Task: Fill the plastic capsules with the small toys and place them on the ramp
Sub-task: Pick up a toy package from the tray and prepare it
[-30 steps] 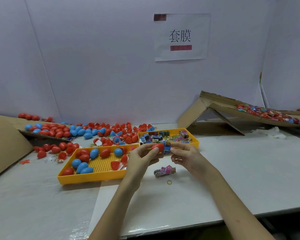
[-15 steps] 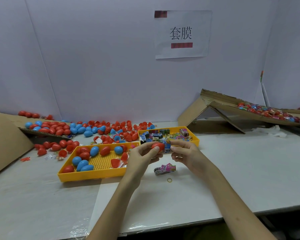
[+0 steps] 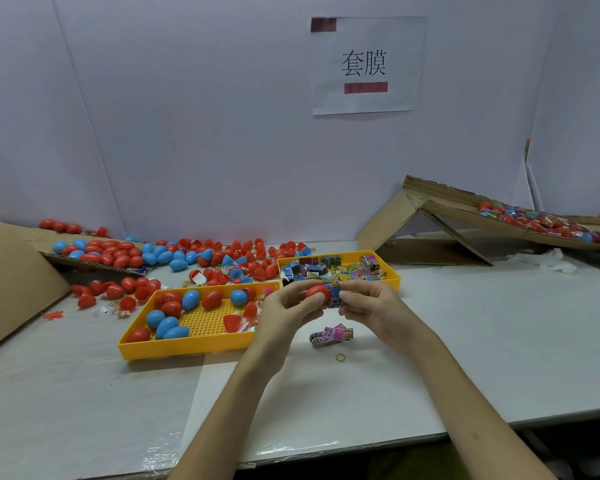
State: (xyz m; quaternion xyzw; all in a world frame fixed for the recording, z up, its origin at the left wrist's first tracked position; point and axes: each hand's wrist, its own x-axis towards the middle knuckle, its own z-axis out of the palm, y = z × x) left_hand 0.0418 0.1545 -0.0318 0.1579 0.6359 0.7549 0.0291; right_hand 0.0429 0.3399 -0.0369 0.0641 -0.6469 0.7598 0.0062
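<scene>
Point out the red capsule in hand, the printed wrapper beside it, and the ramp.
red capsule [image 3: 317,293], head view, rounded shell.
printed wrapper [image 3: 334,296], head view, barcode face.
ramp [image 3: 454,206], head view, bare upper cardboard.

On the table [image 3: 499,341], the capsule tray [image 3: 187,348] lies left of the toy tray [image 3: 394,281] and nearer. Loose capsules [image 3: 118,252] spread behind-left of the toy tray, and the ramp [image 3: 459,212] stands behind-right. A toy bundle [image 3: 331,336] and a band [image 3: 340,357] lie in front.

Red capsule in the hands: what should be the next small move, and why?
Probably the right hand should press the blue printed packet onto the red capsule. The left hand grips the capsule, and the packet touches its end, mostly sticking out. Only then the cardboard ramp.
</scene>
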